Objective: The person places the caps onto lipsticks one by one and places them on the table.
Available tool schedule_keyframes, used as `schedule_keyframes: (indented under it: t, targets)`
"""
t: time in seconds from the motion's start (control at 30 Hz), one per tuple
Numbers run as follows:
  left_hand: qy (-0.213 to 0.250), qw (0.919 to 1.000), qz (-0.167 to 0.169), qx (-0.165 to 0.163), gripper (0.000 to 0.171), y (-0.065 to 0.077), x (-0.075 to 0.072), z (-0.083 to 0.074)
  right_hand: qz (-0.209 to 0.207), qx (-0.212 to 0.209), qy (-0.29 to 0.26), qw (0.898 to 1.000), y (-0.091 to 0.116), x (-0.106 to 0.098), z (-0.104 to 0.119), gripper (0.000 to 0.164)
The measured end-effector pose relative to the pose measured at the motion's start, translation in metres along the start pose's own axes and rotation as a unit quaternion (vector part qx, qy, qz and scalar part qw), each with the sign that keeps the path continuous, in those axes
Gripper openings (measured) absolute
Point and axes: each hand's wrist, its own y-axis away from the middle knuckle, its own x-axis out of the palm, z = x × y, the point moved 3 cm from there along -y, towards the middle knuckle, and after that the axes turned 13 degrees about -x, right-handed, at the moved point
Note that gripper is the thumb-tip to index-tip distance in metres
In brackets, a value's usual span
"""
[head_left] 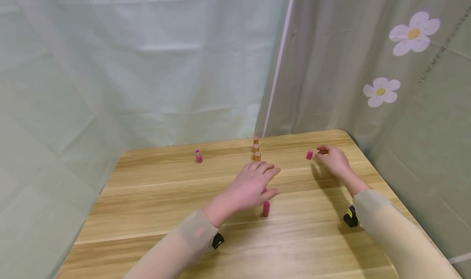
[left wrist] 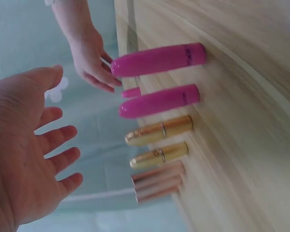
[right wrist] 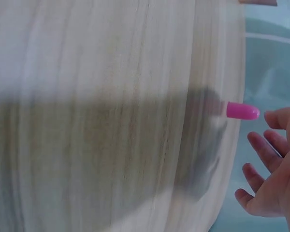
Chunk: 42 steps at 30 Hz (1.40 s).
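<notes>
My left hand (head_left: 250, 185) hovers over the middle of the table with its fingers spread, holding nothing. Close to its thumb stands a pink lipstick tube (head_left: 266, 209). The left wrist view shows a second pink lipstick tube (left wrist: 159, 101) in line with it, then two gold lipstick tubes (left wrist: 159, 130). At the back right, a small pink cap (head_left: 310, 154) stands upright on the table. Beside it is my right hand (head_left: 335, 160); the right wrist view shows its fingers loosely bent and a small gap between them and the cap.
Several copper-coloured tubes (head_left: 257, 156) stand in a row toward the back edge of the wooden table (head_left: 154, 197). An uncapped pink lipstick base (head_left: 199, 156) with a pale collar stands at the back left. Curtains (head_left: 184, 66) hang behind and at both sides.
</notes>
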Motion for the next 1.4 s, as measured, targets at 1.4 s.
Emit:
schedule_keyframes:
  t: [1.4]
  targets:
    - [-0.045,0.998,0.044,0.011,0.069,-0.025,0.022,-0.026,0.003,0.011,0.068,0.998,-0.018,0.018,-0.007,0.03]
